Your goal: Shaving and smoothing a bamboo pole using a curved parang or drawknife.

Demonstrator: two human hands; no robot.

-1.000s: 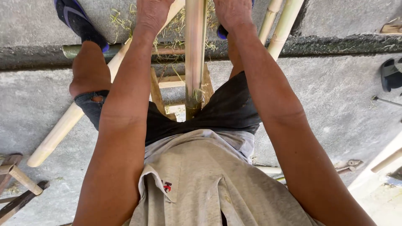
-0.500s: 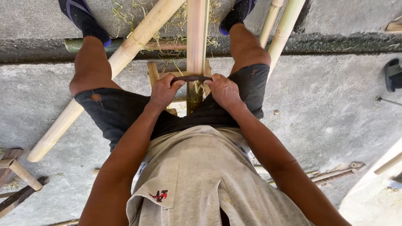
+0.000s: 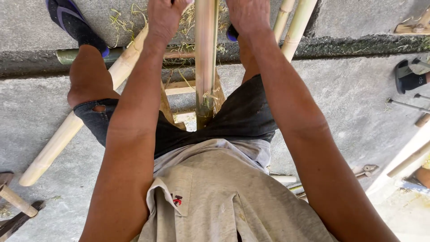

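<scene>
While both arms reach forward, we cannot tell what the left hand (image 3: pixel 163 18) and right hand (image 3: pixel 244 15) grip beside the upright bamboo pole (image 3: pixel 206 58) between our knees; it may slip sideways.

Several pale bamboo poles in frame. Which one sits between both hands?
The upright-running pale bamboo pole at centre, between the left hand and right hand. The long diagonal bamboo pole passes under the left arm; two thinner poles lie right.

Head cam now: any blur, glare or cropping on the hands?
Head view: even daylight, no glare, soft shadow under the legs. Left hand and right hand are sharp but cropped by the top edge, fingers out of frame. Bamboo pole is crisp. Wide-angle lens stretches the forearms near the bottom.
</scene>
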